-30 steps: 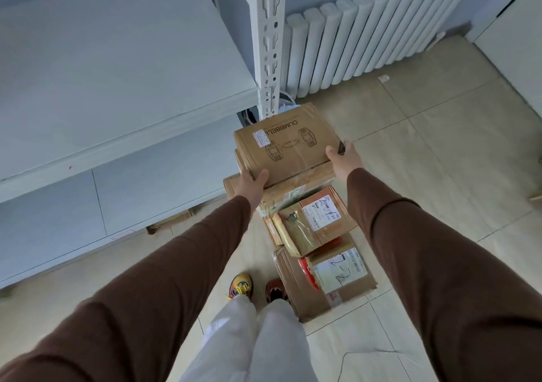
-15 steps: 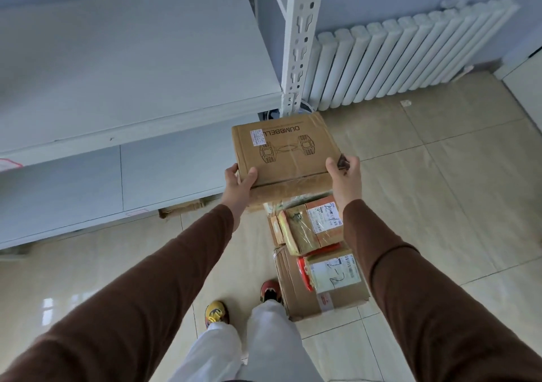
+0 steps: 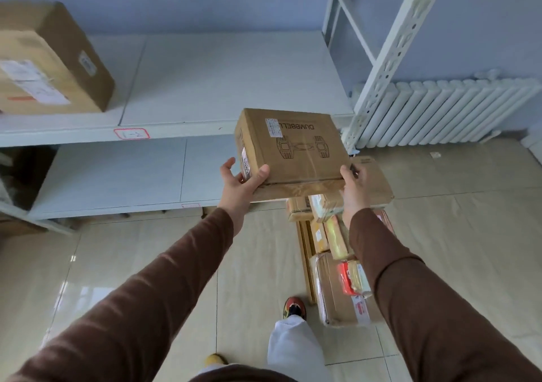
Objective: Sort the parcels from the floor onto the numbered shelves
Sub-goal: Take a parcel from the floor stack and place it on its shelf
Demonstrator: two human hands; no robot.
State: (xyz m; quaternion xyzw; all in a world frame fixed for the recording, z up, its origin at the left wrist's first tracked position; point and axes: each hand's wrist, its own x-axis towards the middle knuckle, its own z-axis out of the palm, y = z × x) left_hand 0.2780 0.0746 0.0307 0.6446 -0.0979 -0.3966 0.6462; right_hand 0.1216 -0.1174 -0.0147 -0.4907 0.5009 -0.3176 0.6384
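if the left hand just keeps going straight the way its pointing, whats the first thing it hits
Probably the white metal shelf's front edge, near its red-outlined label. The left hand, gripping the brown cardboard dumbbell box, points up and forward toward it; depth is unclear, so it might pass over onto the board.

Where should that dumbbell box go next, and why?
Probably forward onto the bare stretch of the shelf tagged 1-2. Both the left hand and right hand grip the dumbbell box clear of the floor parcels, at about that shelf's front edge, with open space right of the large carton.
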